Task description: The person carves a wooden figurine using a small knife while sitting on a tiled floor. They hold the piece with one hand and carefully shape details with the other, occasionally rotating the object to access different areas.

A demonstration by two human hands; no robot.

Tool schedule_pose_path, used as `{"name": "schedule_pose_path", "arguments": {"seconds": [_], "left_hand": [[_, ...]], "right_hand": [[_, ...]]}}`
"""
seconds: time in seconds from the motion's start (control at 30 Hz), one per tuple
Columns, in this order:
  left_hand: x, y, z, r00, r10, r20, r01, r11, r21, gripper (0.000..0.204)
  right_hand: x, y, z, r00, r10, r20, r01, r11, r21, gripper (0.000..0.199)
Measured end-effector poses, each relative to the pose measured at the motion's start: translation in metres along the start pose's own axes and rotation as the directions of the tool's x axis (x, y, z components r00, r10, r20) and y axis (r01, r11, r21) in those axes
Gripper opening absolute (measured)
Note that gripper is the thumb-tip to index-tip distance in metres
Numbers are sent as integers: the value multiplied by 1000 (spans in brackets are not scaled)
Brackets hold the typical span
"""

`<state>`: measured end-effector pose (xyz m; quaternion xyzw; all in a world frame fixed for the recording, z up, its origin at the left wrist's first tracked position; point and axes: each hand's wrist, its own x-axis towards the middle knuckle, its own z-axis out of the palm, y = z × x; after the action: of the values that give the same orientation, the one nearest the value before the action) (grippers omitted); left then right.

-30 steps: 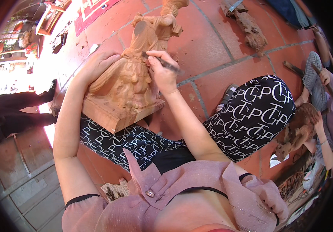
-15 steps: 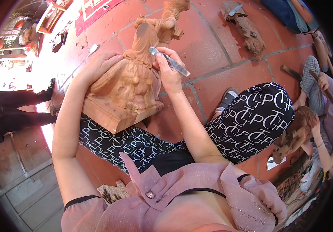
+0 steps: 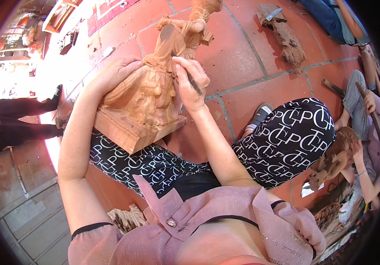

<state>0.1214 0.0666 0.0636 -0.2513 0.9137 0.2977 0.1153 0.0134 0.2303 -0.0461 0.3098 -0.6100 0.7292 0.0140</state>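
Observation:
A carved wooden statue (image 3: 153,99) in light brown wood leans across my lap, its square base toward me and its figure pointing away. My left hand (image 3: 118,74) lies with fingers stretched over the left side of the carving, steadying it. In my right hand (image 3: 191,86) a thin flat grey strip (image 3: 194,85) is pinched between thumb and fingers. Its dark narrow side shows below the fingers, and its far end touches the carving near the neck of the draped form. I cannot make out its exact kind.
On the tiled floor (image 3: 238,81) at the far right lies a rough carved wood piece (image 3: 287,42) with a bluish strip (image 3: 274,14) on it. A person at the right edge handles another brown carving (image 3: 338,154). Someone's dark-trousered legs (image 3: 17,119) are at left.
My right hand has turned the grey strip, so its shiny broad face no longer shows, only a dark narrow side. My left hand stays on the statue.

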Motion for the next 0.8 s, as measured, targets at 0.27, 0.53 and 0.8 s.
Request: {"name": "schedule_pose_path", "arguments": {"seconds": [0.27, 0.53, 0.8], "left_hand": [[0, -2, 0, 1000, -12, -3, 12, 1000, 1, 36], [3, -4, 0, 1000, -13, 2, 13, 1000, 6, 35], [2, -4, 1, 1000, -3, 1, 3, 1000, 7, 36]], "right_hand": [[3, 2, -11, 931, 344, 117, -364, 871, 332, 17], [5, 6, -10, 949, 312, 38, -314, 938, 149, 22], [0, 9, -6, 975, 217, 40, -219, 974, 55, 22]]}}
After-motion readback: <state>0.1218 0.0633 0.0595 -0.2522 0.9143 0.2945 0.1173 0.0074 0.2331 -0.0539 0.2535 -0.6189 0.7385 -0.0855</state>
